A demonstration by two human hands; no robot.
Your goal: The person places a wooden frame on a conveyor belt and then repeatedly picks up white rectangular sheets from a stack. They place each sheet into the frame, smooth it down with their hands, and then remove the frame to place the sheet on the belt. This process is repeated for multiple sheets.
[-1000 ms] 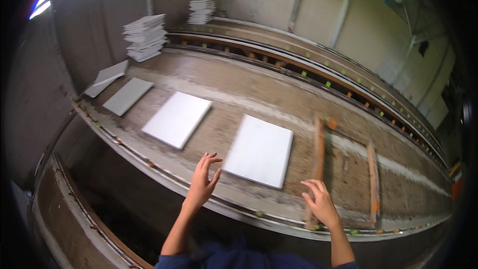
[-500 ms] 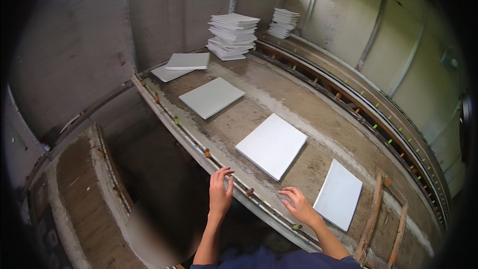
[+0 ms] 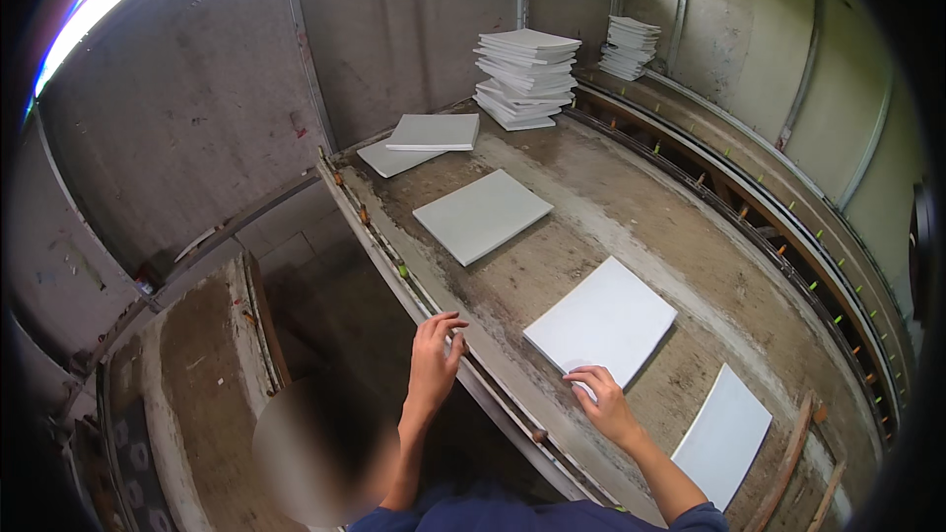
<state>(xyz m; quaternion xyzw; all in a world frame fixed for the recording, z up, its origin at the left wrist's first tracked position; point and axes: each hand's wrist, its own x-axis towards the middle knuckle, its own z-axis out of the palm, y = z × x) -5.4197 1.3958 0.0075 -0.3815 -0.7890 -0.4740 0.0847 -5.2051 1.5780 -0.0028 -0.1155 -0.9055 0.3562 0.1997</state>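
Note:
A flat white rectangular panel, like a blank canvas, lies on the long table in front of me. My right hand hovers at its near corner, fingers loosely bent and apart, overlapping that corner from my viewpoint; whether they touch it I cannot tell. My left hand is over the table's near rail, open with curved fingers and holding nothing. To the right lies another white panel, partly covered by my right forearm. Farther left rests a third panel, and beyond it two panels overlap.
A tall, uneven stack of white panels stands at the table's far end, with a smaller stack behind it. Small pegs line the table rail. Wooden strips lie at right. Another long surface runs along the left across a gap.
My view has swung left, so the table appears farther right. My right hand has moved from beside the table's near edge to the middle panel's near corner. The panels lie as before.

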